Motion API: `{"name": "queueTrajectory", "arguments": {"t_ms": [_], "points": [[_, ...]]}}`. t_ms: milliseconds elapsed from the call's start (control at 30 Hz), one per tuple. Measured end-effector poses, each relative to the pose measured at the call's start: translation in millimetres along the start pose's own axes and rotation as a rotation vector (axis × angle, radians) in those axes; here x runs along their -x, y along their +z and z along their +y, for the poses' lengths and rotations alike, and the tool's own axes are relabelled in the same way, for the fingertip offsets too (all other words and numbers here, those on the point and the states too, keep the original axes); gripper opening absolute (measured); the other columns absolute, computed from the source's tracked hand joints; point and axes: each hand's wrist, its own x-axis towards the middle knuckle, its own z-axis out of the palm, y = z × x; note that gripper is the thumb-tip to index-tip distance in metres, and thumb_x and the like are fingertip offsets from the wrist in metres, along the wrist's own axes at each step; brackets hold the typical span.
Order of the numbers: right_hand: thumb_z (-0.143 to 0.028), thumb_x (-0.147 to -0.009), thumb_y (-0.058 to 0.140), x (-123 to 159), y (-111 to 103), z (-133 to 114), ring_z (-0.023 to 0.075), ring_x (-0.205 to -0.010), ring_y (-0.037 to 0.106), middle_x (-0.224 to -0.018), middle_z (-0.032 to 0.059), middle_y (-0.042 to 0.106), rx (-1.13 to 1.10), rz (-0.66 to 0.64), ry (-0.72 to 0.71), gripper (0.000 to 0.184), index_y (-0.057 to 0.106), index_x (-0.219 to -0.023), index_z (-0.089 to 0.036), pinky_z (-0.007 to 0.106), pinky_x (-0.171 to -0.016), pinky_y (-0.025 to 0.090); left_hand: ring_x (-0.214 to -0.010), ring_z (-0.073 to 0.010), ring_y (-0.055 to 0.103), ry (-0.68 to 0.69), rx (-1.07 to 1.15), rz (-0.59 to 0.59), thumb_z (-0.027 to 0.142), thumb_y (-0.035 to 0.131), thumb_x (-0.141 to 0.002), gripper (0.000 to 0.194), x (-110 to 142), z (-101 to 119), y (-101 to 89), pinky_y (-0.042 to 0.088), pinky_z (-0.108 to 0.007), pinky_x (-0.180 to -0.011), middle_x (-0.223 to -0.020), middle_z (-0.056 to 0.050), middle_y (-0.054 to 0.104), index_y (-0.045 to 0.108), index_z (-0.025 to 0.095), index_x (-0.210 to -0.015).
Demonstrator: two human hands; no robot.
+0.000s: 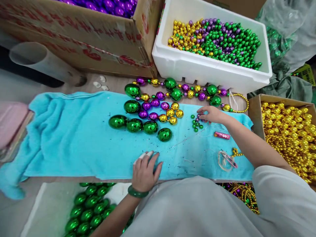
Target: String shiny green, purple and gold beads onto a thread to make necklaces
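Towel [81,141] under 2 hands [145,171], 5 large green beads [134,125]

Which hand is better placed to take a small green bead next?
Probably the right hand: it is right beside the small green beads. The left hand lies farther off, at the near edge of the towel, closer to the person's body.

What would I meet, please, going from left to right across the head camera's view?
Pink bundle → small white pieces → left hand → right hand → short bit of gold beads → cardboard box of gold beads.
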Motion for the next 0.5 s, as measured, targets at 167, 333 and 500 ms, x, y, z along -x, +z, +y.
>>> {"name": "queueTrajectory", "arguments": {"t_ms": [167, 333, 500], "points": [[-0.016, -0.088, 0.051, 9, -11, 0, 0.0124, -0.068, 0.063, -0.104, 0.01, 0.065, -0.024, 0.054, -0.002, 0.027, 0.063, -0.112, -0.014, 0.02, -0.049, 0.048, -0.112, -0.0302, 0.052, -0.009, -0.021, -0.002, 0.034, 0.059, -0.084, 0.035, 0, 1, -1.0, 0.036, -0.042, -0.096, -0.117, -0.013, 0.062, 0.063, 0.017, -0.115], [-0.024, -0.083, 0.056, 21, -71, -22, 0.0132, -0.065, 0.062, -0.078, 0.0047, 0.068, 0.033, 0.329, -0.244, 0.022, 0.068, -0.1, -0.016, 0.023, -0.058, 0.049, -0.111, -0.0287, 0.053, 0.078, -0.047, 0.037, 0.033, 0.059, -0.084, 0.037, 6, -11, 2.6, 0.038, -0.04, -0.094, -0.117, -0.012, 0.062, 0.06, 0.018, -0.118], [-0.018, -0.075, 0.055, -13, -175, -41, 0.0154, -0.064, 0.061, -0.073, 0.0055, 0.068, 0.115, 0.893, -0.302, 0.023, 0.072, -0.089, -0.012, 0.028, -0.067, 0.05, -0.11, -0.0296, 0.055, 0.161, -0.097, 0.126, 0.038, 0.057, -0.083, 0.041, 10, -30, 15.8, 0.039, -0.041, -0.091, -0.116, -0.012, 0.063, 0.058, 0.019, -0.12]]}}
